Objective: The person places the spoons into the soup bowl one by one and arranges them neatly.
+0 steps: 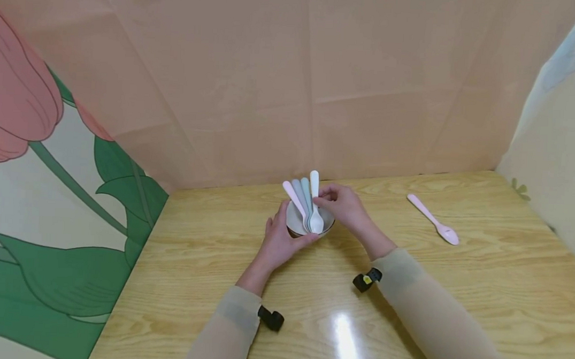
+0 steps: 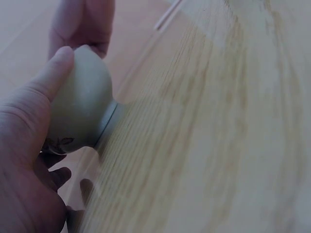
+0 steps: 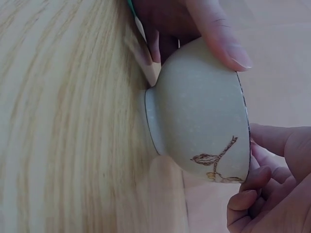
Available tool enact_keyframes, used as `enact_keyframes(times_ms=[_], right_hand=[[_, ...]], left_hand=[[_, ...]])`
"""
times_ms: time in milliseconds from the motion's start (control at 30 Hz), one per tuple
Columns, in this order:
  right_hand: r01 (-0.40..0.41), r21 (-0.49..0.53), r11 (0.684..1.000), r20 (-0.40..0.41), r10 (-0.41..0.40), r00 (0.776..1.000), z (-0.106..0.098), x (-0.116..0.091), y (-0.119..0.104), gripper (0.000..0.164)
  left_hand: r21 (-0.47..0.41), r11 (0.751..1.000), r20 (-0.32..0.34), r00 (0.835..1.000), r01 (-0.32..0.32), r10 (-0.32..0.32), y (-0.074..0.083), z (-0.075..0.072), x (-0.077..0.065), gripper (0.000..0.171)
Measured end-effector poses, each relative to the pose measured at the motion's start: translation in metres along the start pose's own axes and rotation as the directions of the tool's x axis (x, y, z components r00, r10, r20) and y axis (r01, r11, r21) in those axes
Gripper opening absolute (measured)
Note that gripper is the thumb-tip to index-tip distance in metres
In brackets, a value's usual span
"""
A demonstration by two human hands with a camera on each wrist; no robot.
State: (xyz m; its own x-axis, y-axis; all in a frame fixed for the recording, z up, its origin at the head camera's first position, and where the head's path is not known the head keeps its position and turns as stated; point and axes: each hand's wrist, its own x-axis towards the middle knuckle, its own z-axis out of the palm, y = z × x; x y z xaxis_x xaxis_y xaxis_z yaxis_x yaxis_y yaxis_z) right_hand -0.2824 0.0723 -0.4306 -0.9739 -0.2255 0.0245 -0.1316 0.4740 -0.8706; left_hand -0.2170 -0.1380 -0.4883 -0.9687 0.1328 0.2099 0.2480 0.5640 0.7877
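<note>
A white bowl (image 3: 204,107) with a brown leaf sprig stands upright on the table, held by my left hand (image 1: 281,238). Its thumb lies along the near rim and its fingers wrap the left side. Inside the bowl lean a pink spoon (image 1: 294,196), a grey-blue spoon (image 1: 297,186), a green-blue spoon (image 1: 305,186) and a white spoon (image 1: 314,183), handles pointing up and away. At the bowl's right rim, my right hand (image 1: 346,206) pinches the white spoon's handle between thumb and fingers. In the wrist views the bowl wall hides the spoons.
Another pink spoon (image 1: 430,218) lies alone on the wooden table (image 1: 207,245), right of the bowl. A peach-coloured backdrop (image 1: 243,92) rises behind the table's far edge, close behind the bowl. A panel with painted tulips and leaves (image 1: 74,213) stands along the left side.
</note>
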Motion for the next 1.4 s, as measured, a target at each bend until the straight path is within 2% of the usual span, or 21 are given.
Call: enact_keyframes(times_ms=[400,833,1200,1400], right_hand=[[-0.02,-0.069,0.997,0.003,0.02,1.0,0.0015,0.0012,-0.0021,0.036],[0.053,-0.157,0.986,-0.046,-0.061,0.997,0.0061,0.0009,0.0017,0.031],[0.054,-0.188,0.981,0.002,-0.055,0.998,0.0056,0.001,-0.0001,0.04],[0.068,-0.213,0.975,-0.001,-0.069,0.998,0.006,0.0008,0.0003,0.043]], left_hand=[[-0.002,1.0,0.001,1.0,-0.01,0.01,-0.0006,-0.0005,0.0005,0.106],[-0.003,1.0,-0.006,1.0,-0.007,0.007,-0.0011,0.0002,-0.0003,0.104],[-0.015,1.0,0.007,1.0,0.015,-0.015,-0.0011,0.0013,-0.0007,0.105],[-0.02,1.0,0.003,1.0,0.007,-0.007,-0.002,0.0013,-0.0008,0.106]])
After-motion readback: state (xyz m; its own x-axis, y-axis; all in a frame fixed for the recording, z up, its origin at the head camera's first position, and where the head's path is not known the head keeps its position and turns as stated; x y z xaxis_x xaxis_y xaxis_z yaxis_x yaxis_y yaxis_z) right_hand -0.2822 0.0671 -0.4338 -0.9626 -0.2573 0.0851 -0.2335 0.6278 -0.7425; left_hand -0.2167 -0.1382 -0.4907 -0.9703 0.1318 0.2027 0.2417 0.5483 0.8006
